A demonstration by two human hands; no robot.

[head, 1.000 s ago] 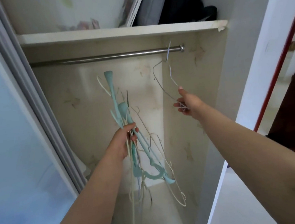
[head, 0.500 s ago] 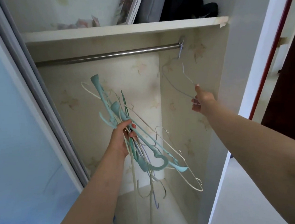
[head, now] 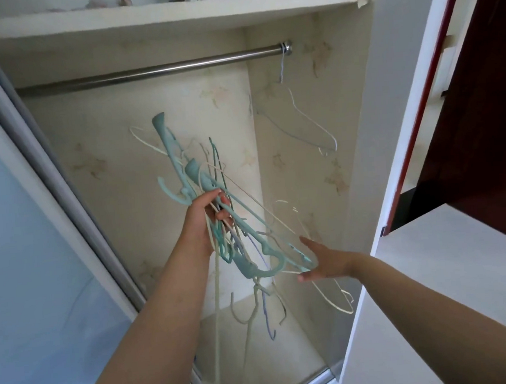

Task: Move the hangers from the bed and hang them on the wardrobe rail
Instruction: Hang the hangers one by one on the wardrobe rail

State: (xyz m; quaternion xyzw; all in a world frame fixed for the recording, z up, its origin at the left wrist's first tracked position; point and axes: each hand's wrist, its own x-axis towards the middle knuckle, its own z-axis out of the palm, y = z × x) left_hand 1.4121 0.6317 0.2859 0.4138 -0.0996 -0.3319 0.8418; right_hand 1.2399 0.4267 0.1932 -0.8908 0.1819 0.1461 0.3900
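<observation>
Reaching up into the wardrobe, the left hand (head: 206, 218) has its fingers wrapped tight round a tangled bundle of hangers (head: 234, 238), teal plastic and thin wire, which fans out above and below the fist. The right hand (head: 324, 262) stretches in low from the right, fingers spread and open, its fingertips at the bundle's lower end, gripping nothing. One wire hanger (head: 300, 118) hangs alone at the far right end of the rail (head: 151, 71), under the shelf (head: 171, 15).
</observation>
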